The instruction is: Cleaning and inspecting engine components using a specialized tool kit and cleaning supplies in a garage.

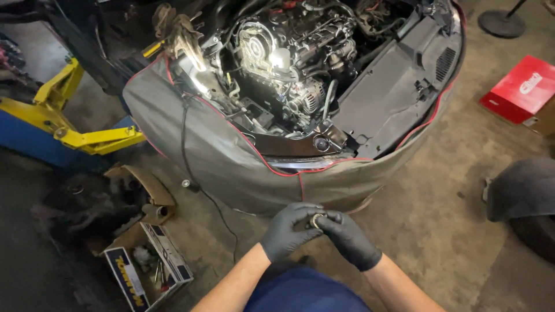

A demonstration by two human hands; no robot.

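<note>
Both of my hands wear black gloves and meet low in the head view, just in front of a car's covered front end. My left hand [287,230] and my right hand [348,238] pinch a small round metal part [317,219] between their fingertips. Above them the open engine bay [295,63] shows the engine, lit by a bright work lamp [281,58]. A grey protective cover with red piping [231,156] drapes over the car's front.
A yellow lift arm [75,124] reaches in from the left. An open cardboard box [147,260] with small items lies on the floor at lower left. A red box [520,86] sits at right, a dark wheel-arch part [523,190] below it. A round stand base [502,23] stands top right.
</note>
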